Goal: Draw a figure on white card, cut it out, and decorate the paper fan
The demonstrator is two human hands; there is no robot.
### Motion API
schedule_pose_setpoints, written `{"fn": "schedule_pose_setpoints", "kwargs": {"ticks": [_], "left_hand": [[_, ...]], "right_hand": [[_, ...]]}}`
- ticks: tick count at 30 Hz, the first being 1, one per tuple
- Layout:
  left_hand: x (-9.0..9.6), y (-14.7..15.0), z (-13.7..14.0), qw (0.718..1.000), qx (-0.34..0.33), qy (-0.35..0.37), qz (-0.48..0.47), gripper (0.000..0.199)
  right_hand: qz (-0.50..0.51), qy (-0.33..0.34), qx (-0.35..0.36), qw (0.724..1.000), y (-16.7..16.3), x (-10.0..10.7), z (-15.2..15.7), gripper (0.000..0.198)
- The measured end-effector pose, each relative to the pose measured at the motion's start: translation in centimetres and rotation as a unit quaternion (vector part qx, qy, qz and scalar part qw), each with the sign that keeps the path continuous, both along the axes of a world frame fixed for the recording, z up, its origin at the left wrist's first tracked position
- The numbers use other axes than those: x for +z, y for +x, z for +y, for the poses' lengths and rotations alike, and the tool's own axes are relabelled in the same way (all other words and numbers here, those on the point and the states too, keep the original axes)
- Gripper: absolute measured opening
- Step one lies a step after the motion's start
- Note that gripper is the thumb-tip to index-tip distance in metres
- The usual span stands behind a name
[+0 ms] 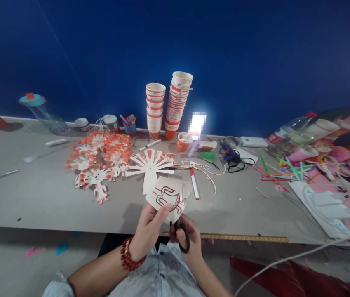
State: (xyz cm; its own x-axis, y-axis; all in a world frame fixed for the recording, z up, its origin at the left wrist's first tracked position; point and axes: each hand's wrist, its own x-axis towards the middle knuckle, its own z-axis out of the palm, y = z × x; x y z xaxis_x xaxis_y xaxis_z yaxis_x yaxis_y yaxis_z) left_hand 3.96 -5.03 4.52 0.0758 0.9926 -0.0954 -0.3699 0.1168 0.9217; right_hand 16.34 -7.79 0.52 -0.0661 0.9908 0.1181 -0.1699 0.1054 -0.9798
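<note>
Seen from the head camera, a person grips a piece of paper (160,194) drawn with red outlines in the left hand (150,231), thumb pressed on top, at the lower centre of the frame. A red bead bracelet (127,256) circles that wrist. The right hand (192,239), just beside it, is curled around the black handles of a pair of scissors (188,240), one blade showing against the paper's right part. The paper is held above the front edge of a grey table (125,218).

Just beyond it lies a white paper fan (150,167) of cut strips, with a red-capped marker (194,184) to its right. Red-and-white paper figures (99,177) lie heaped left of centre. Two stacks of cups, one shorter (155,103) and one taller (179,99), stand at upper centre before a blue wall (100,53). A bottle (43,111) leans at left; coloured sticks (298,169) lie scattered at right.
</note>
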Motion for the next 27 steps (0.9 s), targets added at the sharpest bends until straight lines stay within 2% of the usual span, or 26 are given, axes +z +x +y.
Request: {"fn": "schedule_pose_setpoints", "kwargs": {"ticks": [14, 27], "left_hand": [[0.7, -0.4, 0.2, 0.999, -0.022, 0.023, 0.042, 0.028], [0.8, -1.0, 0.5, 0.995, -0.025, 0.038, 0.087, 0.027]], "right_hand": [[-0.002, -0.012, 0.002, 1.0, 0.7, -0.1, 0.0, 0.056], [-0.056, -0.019, 0.014, 0.998, 1.7, 0.0, 0.1, 0.058]]}}
